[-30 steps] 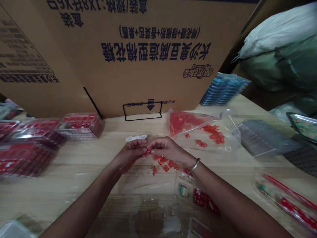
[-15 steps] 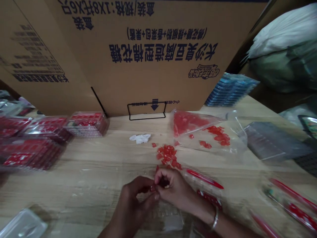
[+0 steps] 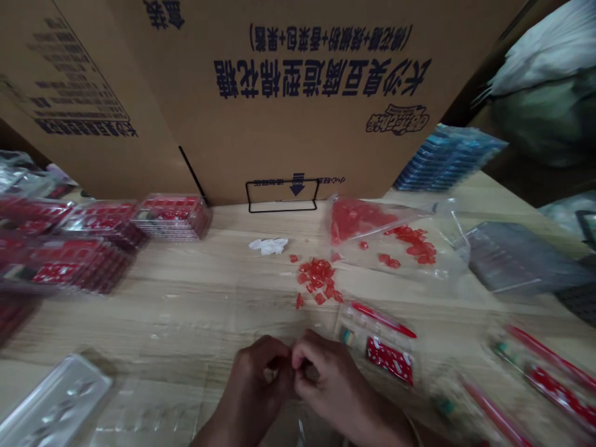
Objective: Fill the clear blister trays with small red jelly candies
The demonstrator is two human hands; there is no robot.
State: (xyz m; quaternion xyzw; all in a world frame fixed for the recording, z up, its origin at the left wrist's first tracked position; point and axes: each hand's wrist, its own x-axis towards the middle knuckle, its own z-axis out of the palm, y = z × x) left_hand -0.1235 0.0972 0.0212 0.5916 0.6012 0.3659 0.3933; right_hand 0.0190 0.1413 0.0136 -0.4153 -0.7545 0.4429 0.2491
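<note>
My left hand and my right hand meet low in the middle of the view, thumbs and fingertips pinched together. Whatever lies between the fingertips is hidden by the fingers. Just beyond them is a small pile of translucent red pieces on the wooden table. Right of my right hand lies a clear tray holding a red pen-like stick and a red packet with white spots. Under and left of my hands there are faint clear plastic trays.
A large printed cardboard box stands at the back. A clear bag with red pieces lies before it. Stacked red-filled trays stand left, blue packs back right. A white crumpled scrap and more filled trays lie about.
The camera view has shifted a little. My fingers have drawn closer together, and the small red bit seen at their tips earlier no longer shows. My right forearm has moved off the filled tray.
</note>
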